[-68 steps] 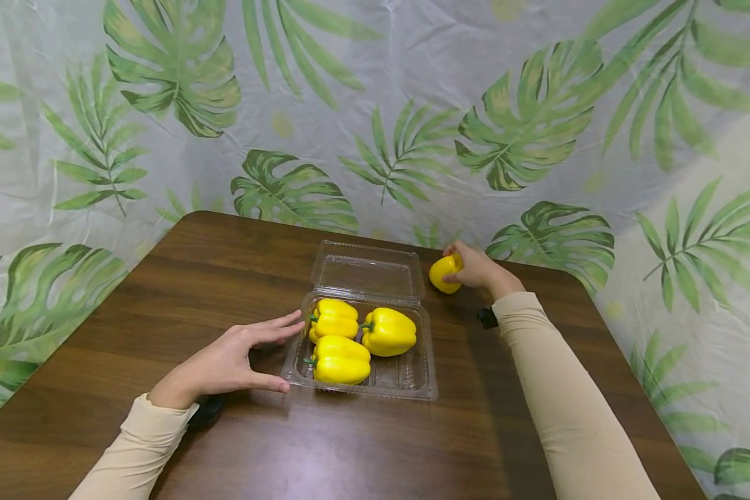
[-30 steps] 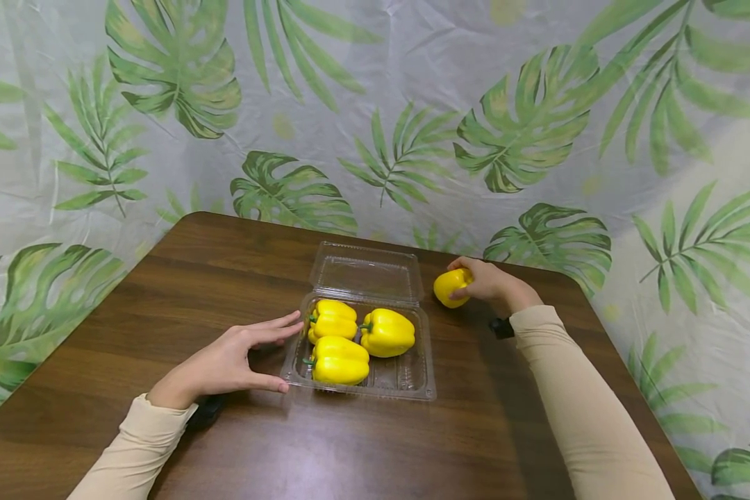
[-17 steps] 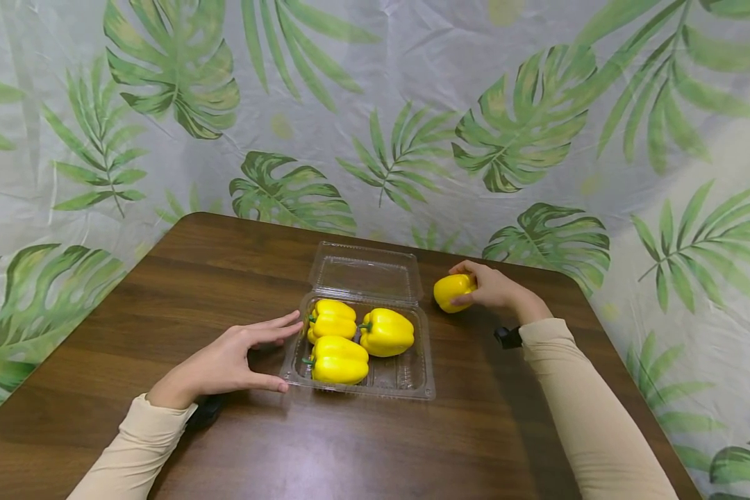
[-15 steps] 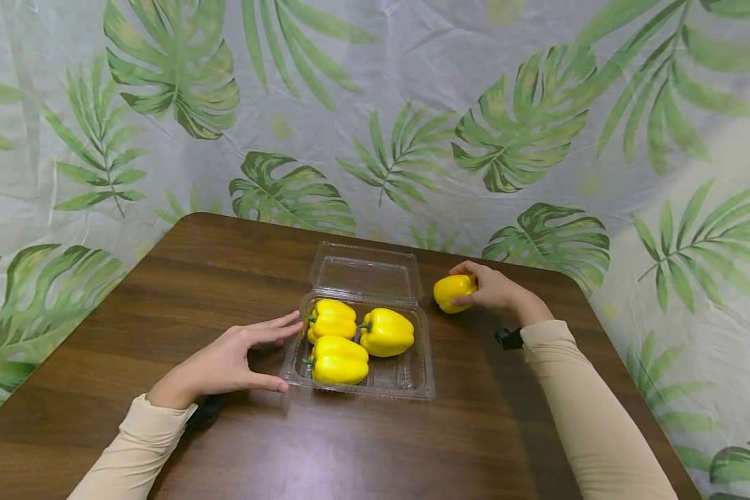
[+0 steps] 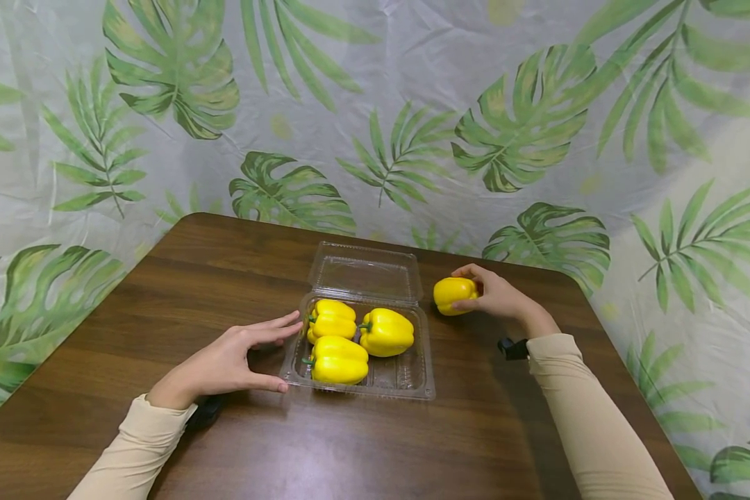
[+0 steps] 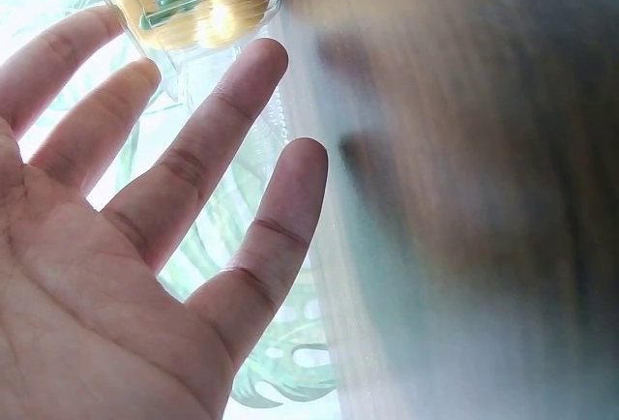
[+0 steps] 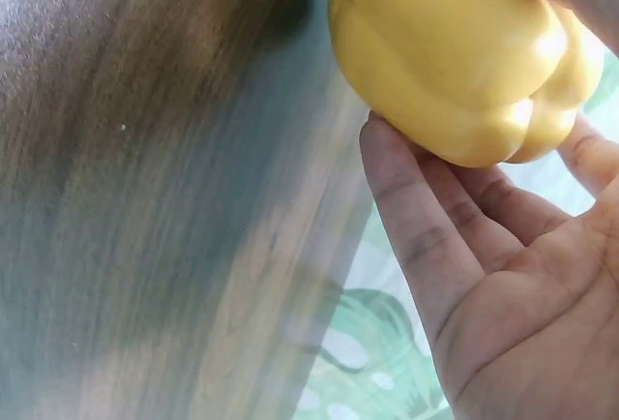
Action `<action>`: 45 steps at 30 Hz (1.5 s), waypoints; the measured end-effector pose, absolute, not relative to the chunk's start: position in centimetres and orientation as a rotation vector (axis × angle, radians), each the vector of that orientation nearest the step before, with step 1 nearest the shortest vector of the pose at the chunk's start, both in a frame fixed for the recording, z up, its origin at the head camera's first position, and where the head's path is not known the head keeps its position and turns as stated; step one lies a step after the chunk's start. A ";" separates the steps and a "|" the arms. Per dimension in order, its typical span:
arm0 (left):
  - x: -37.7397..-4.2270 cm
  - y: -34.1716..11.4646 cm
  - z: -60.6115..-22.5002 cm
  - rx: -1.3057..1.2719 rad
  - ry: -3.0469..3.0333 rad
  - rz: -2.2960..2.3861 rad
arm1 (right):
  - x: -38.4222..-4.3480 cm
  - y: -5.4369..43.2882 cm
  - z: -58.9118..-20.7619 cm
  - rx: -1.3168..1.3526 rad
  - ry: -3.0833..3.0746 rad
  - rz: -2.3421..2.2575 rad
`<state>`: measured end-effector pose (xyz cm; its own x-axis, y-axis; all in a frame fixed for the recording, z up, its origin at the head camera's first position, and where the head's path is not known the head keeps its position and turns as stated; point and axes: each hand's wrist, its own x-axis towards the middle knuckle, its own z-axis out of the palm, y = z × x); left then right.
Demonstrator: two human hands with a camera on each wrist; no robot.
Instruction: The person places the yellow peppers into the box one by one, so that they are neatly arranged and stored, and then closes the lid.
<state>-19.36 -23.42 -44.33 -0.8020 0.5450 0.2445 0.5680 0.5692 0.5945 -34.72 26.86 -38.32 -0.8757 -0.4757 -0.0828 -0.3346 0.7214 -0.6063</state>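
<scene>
Cream sleeve (image 5: 121, 448) at far left, leading to the left hand (image 5: 215, 364), its fingers straight and spread apart beside the left rim of a clear plastic box (image 5: 387, 375), which sits on a brown table (image 5: 231, 267) with its lid (image 5: 369, 275) folded back and three yellow peppers (image 5: 340, 361) inside; farther right, just outside the box, the right hand (image 5: 503, 300) holds a fourth pepper (image 5: 453, 294), thumb and fingers clamped around it
</scene>
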 end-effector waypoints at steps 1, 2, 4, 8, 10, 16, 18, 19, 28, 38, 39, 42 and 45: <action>-19.4 -23.4 -44.4 -0.976 -2.753 -1.059 | -34.7 26.9 -38.4 -0.646 2.689 -0.901; -19.4 -23.4 -44.4 -0.977 -2.753 -1.055 | -34.6 26.9 -38.5 -0.651 2.683 -0.918; -19.4 -23.4 -44.4 -0.977 -2.754 -1.052 | -34.5 26.9 -38.7 -0.651 2.672 -0.955; -19.4 -23.4 -44.4 -0.980 -2.746 -1.049 | -34.2 27.0 -39.0 -0.650 2.647 -1.019; -19.4 -23.5 -44.4 -0.980 -2.743 -1.052 | -34.0 27.1 -39.1 -0.651 2.636 -1.046; -19.4 -23.4 -44.4 -0.979 -2.745 -1.051 | -33.6 27.3 -39.4 -0.637 2.620 -1.094; -19.4 -23.4 -44.4 -0.980 -2.746 -1.048 | -33.4 27.5 -39.4 -0.637 2.613 -1.108; -19.4 -23.4 -44.4 -0.980 -2.747 -1.047 | -33.3 27.6 -39.5 -0.630 2.610 -1.119; -19.4 -23.4 -44.4 -0.980 -2.744 -1.054 | -32.5 27.9 -39.5 -0.655 2.611 -1.151; -19.3 -23.3 -44.2 -0.976 -2.745 -1.057 | -31.7 27.8 -39.4 -0.661 2.601 -1.187; -19.3 -23.3 -44.2 -0.975 -2.746 -1.059 | -31.6 27.8 -39.4 -0.663 2.603 -1.189; -19.3 -23.4 -44.2 -0.974 -2.748 -1.055 | -31.4 27.7 -39.3 -0.672 2.603 -1.195; -19.3 -23.4 -44.3 -0.977 -2.749 -1.048 | -31.1 27.6 -39.2 -0.671 2.592 -1.210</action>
